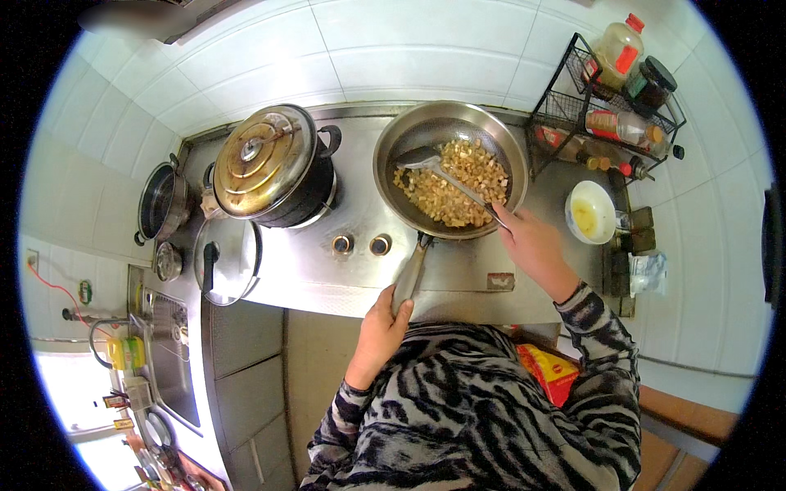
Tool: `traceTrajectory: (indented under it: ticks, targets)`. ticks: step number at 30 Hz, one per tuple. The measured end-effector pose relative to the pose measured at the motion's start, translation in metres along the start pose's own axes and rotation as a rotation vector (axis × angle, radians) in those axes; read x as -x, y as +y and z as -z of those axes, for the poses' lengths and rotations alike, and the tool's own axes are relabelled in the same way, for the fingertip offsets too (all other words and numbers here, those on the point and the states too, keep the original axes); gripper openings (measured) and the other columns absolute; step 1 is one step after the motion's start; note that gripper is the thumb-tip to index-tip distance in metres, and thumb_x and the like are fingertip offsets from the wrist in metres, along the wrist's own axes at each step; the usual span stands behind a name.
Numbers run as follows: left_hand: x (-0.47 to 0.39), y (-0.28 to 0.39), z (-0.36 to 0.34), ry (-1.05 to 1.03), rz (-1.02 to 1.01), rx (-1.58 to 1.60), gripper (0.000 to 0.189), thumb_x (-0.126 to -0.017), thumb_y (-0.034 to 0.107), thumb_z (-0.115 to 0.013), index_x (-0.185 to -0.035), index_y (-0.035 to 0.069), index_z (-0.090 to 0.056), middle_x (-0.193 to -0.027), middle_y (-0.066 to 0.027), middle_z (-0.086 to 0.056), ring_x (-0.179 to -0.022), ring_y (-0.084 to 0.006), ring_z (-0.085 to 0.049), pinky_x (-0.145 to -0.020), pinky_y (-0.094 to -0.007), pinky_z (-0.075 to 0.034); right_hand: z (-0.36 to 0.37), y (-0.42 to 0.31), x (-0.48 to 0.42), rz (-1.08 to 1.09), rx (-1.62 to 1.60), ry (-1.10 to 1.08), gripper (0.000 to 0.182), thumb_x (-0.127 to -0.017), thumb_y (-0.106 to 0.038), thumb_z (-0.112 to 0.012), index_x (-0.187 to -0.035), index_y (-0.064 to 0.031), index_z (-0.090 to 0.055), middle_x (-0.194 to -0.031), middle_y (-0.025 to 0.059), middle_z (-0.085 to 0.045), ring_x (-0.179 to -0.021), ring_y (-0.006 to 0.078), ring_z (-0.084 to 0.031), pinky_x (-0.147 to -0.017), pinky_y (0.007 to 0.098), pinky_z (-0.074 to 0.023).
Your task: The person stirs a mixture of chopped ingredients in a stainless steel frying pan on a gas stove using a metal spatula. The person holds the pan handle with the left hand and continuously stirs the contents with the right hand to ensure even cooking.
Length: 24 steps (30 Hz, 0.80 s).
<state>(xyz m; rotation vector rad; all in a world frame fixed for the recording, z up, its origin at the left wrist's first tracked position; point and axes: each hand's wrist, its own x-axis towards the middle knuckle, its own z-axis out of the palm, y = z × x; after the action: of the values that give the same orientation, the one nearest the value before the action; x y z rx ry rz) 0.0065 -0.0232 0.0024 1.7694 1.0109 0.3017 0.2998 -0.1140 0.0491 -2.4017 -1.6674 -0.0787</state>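
Observation:
A wide metal frying pan (pixel 393 190) rests on the right side of the steel cooktop. Diced, browned food (pixel 454 205) covers much of its bottom, heaped toward the right. My left hand (pixel 382 334) grips the pan's handle (pixel 408 276), which points toward my body. In my right hand (pixel 531 242) is the handle of a spatula (pixel 454 182) that slants across the food. Its dark blade lies against the pan's left inner side. To the right of the pan stands a white bowl (pixel 605 212) with yellow liquid residue in it.
A lidded stockpot (pixel 264 166) occupies the left burner, near two control knobs (pixel 361 245). A glass lid (pixel 227 261) and a two-handled pot (pixel 161 202) are at the far left. Bottles and jars fill a black wire rack (pixel 565 104) at right. A sink (pixel 175 356) lies left.

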Motion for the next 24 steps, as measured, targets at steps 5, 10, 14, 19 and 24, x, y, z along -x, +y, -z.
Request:
traceTrajectory:
  ticks: [5,10,14,19,24]
  targets:
    - [-0.001,-0.009,-0.002,0.006,-0.01,-0.035,0.041,-0.098,0.023,-0.058,-0.129,-0.002,-0.05,-0.086,-0.0152,-0.066,-0.062,-0.017,-0.063,-0.061,-0.031,-0.051,0.011,0.017,0.005,-0.028,0.081,-0.123,0.044,-0.091,-0.02,-0.057,-0.135,-0.0194,-0.055,-0.09,0.0085,-0.062,-0.074,0.0284,-0.065,-0.059,0.0439,-0.0521]
    - [0.0,-0.008,-0.002,0.02,-0.029,-0.048,0.045,-0.097,0.027,-0.058,-0.13,-0.004,-0.049,-0.088,-0.0201,-0.066,-0.068,-0.0253,-0.065,-0.065,-0.0356,-0.052,0.021,0.021,0.005,-0.059,0.01,-0.117,0.046,-0.09,-0.021,-0.059,-0.135,-0.0216,-0.055,-0.09,0.0102,-0.063,-0.076,0.031,-0.065,-0.062,0.0447,-0.0521]
    - [0.0,-0.011,-0.003,0.029,-0.068,-0.069,0.043,-0.098,0.024,-0.058,-0.131,-0.002,-0.049,-0.089,-0.0165,-0.067,-0.063,-0.0185,-0.065,-0.062,-0.0316,-0.052,0.0,0.019,0.004,0.007,-0.162,-0.048,0.048,-0.088,-0.021,-0.062,-0.135,-0.0222,-0.056,-0.087,0.0108,-0.063,-0.075,0.0324,-0.064,-0.063,0.0437,-0.0517]
    - [0.0,-0.004,-0.002,0.009,-0.004,-0.024,0.049,-0.096,0.03,-0.059,-0.129,-0.006,-0.05,-0.098,-0.031,-0.065,-0.092,-0.045,-0.064,-0.079,-0.0457,-0.052,0.014,0.036,0.01,0.071,-0.052,-0.139,0.047,-0.087,-0.021,-0.062,-0.134,-0.0224,-0.058,-0.087,0.0106,-0.063,-0.075,0.0324,-0.064,-0.062,0.0439,-0.0517]
    - [0.0,-0.004,-0.001,0.004,0.0,-0.02,0.049,-0.096,0.03,-0.059,-0.129,-0.005,-0.05,-0.098,-0.0306,-0.065,-0.092,-0.0452,-0.064,-0.079,-0.0456,-0.052,0.036,0.037,0.009,0.11,0.07,-0.106,0.047,-0.087,-0.021,-0.063,-0.134,-0.0228,-0.057,-0.088,0.0105,-0.062,-0.075,0.0318,-0.064,-0.06,0.0431,-0.0517]
